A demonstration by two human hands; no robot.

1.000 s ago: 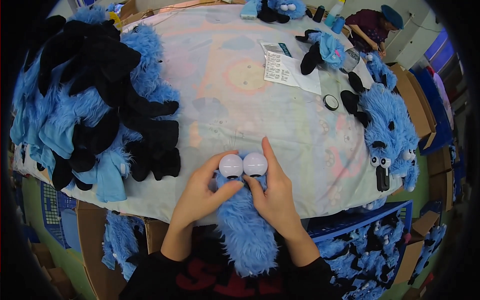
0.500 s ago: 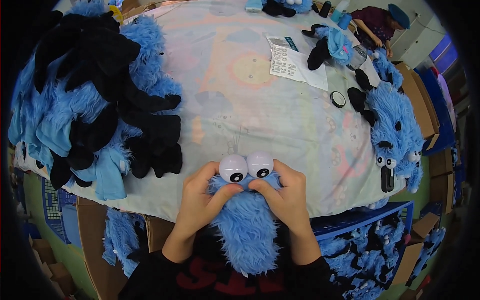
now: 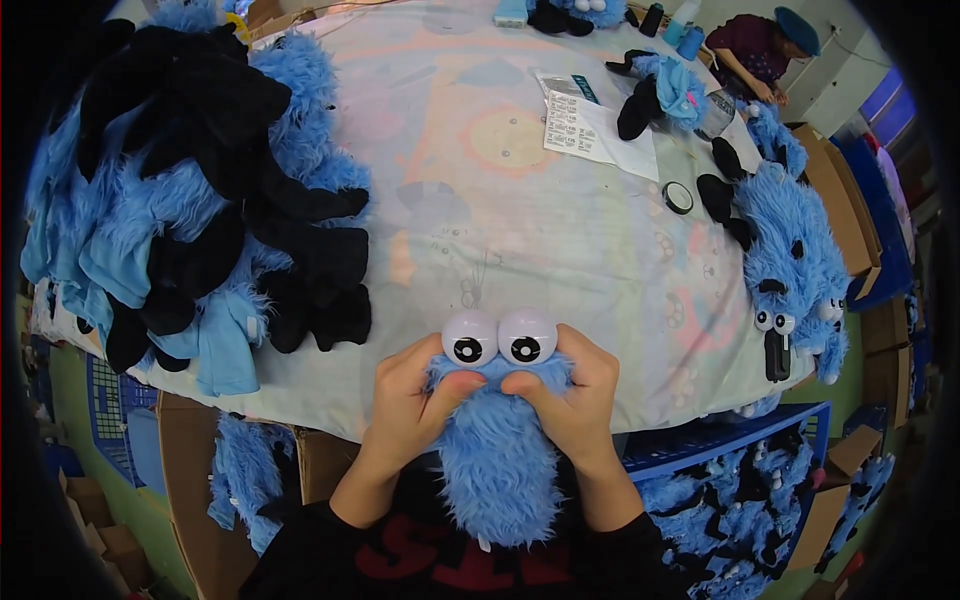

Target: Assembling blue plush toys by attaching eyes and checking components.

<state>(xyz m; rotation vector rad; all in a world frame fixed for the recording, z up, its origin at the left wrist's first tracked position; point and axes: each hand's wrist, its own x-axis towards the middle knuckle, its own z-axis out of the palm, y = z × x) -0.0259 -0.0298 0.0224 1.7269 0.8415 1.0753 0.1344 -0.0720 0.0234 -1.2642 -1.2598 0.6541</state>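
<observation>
A shaggy blue plush toy (image 3: 497, 465) with two large white bulging eyes (image 3: 498, 338) is held between my hands at the table's near edge. My left hand (image 3: 410, 395) grips its left side, thumb pressed into the fur just under the left eye. On the other side my right hand (image 3: 575, 390) does the same, thumb below the right eye. The fingers of both hands curl behind the head, partly hidden. Both pupils face up toward me, and the toy's furry body hangs down toward my lap.
Blue and black plush pieces (image 3: 190, 190) are heaped on the left of the cloth-covered table (image 3: 420, 260). At the right lie finished-looking plush toys (image 3: 795, 235), a tape roll (image 3: 677, 197) and a label sheet (image 3: 590, 135). A blue crate (image 3: 730, 500) holds more plush. Another person (image 3: 760, 50) works far right.
The two eyes have turned from slanted to nearly level, their pupils now facing more forward. My hands keep their grip, with the thumbs slightly shifted.
</observation>
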